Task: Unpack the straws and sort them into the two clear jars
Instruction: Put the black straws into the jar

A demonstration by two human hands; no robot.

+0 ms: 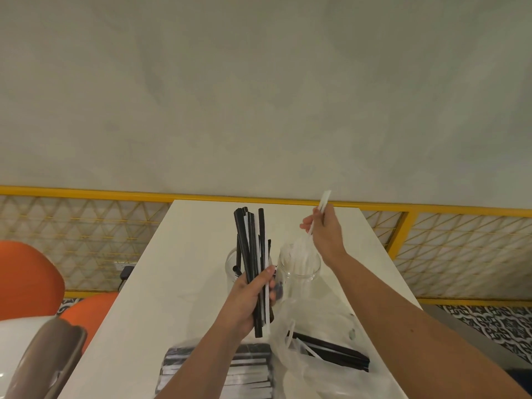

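Note:
My left hand [252, 295] grips a bundle of black straws [253, 249] with a few white ones mixed in, held upright over the white table [178, 269]. My right hand [324, 228] pinches a single white straw [318, 214], its lower end pointing into the right clear jar [299, 269], which holds white straws. The left clear jar [234, 269] stands behind the bundle and holds black straws. A clear plastic bag [316, 367] near me holds more black straws [334, 351].
A wrapped pack of black and white straws [250, 370] lies at the table's near edge under my left arm. Orange chairs [26, 277] stand at the left. A yellow-framed lattice panel [431, 240] runs behind the table, and patterned floor shows at the right.

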